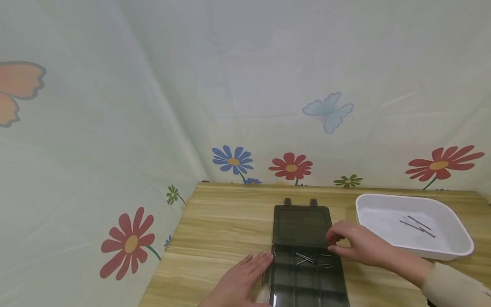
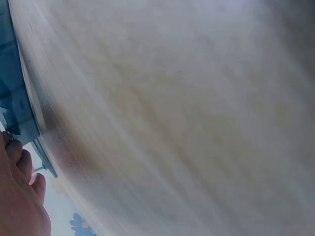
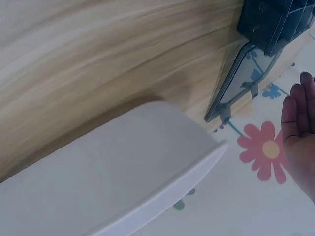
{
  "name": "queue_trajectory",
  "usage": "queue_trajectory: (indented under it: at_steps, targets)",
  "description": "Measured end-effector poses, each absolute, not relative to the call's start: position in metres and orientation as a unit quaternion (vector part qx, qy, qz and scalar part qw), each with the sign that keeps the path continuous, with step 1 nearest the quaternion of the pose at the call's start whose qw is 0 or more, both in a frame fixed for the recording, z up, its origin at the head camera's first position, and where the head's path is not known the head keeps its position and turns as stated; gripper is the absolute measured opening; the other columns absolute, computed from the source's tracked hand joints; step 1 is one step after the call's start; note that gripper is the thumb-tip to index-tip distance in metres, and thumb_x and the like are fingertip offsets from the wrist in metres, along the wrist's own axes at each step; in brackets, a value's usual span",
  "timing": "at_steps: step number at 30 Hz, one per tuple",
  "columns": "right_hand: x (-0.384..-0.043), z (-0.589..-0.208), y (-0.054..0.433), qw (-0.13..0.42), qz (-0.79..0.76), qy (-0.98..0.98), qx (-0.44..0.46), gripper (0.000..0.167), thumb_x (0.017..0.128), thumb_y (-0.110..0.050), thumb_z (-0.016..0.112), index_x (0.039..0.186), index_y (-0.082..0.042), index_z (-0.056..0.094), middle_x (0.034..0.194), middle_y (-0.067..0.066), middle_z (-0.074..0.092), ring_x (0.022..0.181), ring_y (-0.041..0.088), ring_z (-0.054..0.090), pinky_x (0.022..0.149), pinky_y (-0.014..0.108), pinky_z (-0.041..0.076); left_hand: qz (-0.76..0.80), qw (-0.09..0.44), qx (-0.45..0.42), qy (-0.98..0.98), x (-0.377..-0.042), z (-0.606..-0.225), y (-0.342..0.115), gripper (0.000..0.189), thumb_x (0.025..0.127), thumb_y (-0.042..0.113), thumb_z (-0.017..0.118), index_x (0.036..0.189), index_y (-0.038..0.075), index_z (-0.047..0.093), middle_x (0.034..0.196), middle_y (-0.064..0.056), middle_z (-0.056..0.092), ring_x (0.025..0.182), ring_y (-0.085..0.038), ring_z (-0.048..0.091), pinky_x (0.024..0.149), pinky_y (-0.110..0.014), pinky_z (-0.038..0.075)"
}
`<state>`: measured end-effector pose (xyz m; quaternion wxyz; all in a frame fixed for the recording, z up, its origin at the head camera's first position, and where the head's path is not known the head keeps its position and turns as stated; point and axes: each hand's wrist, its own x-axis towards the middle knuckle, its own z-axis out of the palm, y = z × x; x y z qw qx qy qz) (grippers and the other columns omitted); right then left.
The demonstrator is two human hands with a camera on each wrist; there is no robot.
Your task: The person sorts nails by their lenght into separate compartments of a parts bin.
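A dark translucent compartment box (image 1: 281,279) lies on the table with its lid (image 1: 301,226) folded back toward the wall. Several thin metal pieces, like nails or screws (image 1: 304,258), lie in its middle and right compartments nearest the lid. My left hand (image 1: 241,279) rests its extended fingers against the box's left edge; the left wrist view shows those fingers (image 2: 24,167) beside it. Over the box's right edge, near the hinge, hovers my right hand (image 1: 356,243), thumb and forefinger bent with a gap between. I see nothing held there. The right wrist view shows its other fingers (image 3: 298,110) loosely extended.
A white plastic tray (image 1: 418,251) stands to the right of the box, with several more thin metal pieces (image 1: 420,226) inside. The wooden table (image 1: 226,213) ends at a pale curtain (image 1: 261,85) printed with flowers and butterflies, behind and at the left.
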<state>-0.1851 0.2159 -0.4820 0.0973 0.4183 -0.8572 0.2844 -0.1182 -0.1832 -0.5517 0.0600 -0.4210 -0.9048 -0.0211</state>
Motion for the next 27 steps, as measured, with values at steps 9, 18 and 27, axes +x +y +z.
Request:
queue_trajectory:
  at_steps: [9,18,27]
  targets:
    - [-0.185,-0.473,0.247,0.110,0.274,-0.869,0.397,0.036,0.080,-0.014,0.095,0.107,-0.024,0.073,0.102,-0.015,0.070,0.091,0.002,0.068,0.074,0.031,0.062,-0.004,0.076,-0.430,-0.900,-0.119,-0.552,-0.183,0.108,0.096,0.081,0.051,0.172,0.011,0.020,0.175,-0.004,0.032,0.160,-0.017,0.032,0.127,-0.036,0.033]
    - [-0.187,-0.466,0.276,0.144,0.247,-0.883,0.372,0.041,0.076,-0.020,0.098,0.110,-0.026,0.075,0.104,-0.019,0.070,0.093,0.000,0.067,0.076,0.026,0.061,0.006,0.076,-0.433,-0.898,-0.120,-0.552,-0.183,0.109,0.095,0.080,0.055,0.172,0.010,0.021,0.175,-0.004,0.033,0.159,-0.017,0.033,0.126,-0.036,0.034]
    - [-0.186,-0.461,0.303,0.147,0.218,-0.903,0.340,0.042,0.075,-0.026,0.098,0.111,-0.021,0.077,0.105,-0.014,0.073,0.096,0.004,0.069,0.081,0.019,0.057,0.013,0.072,-0.434,-0.898,-0.120,-0.550,-0.182,0.107,0.096,0.080,0.055,0.170,0.009,0.026,0.175,-0.004,0.033,0.159,-0.016,0.033,0.126,-0.036,0.034]
